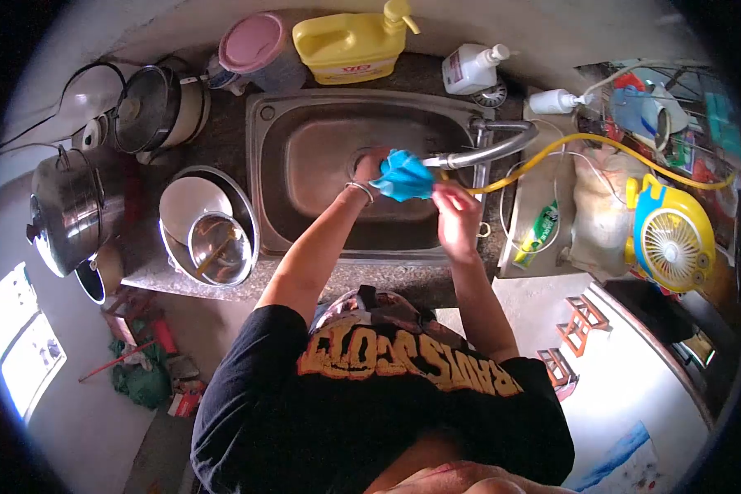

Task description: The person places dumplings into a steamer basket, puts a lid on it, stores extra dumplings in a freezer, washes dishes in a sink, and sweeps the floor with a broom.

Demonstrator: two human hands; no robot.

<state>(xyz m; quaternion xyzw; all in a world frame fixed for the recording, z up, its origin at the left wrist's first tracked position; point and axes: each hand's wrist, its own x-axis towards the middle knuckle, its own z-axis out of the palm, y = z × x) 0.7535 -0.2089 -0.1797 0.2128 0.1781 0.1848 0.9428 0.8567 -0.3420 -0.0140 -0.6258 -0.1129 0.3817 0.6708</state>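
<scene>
A crumpled blue cloth (403, 175) is stretched between my two hands over the sink (313, 177), by the end of the metal faucet (486, 152). My left hand (372, 167) is closed at the cloth's left side, its fingers partly hidden by the folds, and a bracelet circles that wrist. On the cloth's right edge my right hand (455, 207) is closed in a pinch, below the faucet spout.
Left of the sink, a large metal basin (251, 198) holds bowls, with pots (152, 111) behind. A yellow jug (350, 49) and a white pump bottle (473, 67) line the back. At right are a yellow hose (584, 138) and a small fan (675, 235).
</scene>
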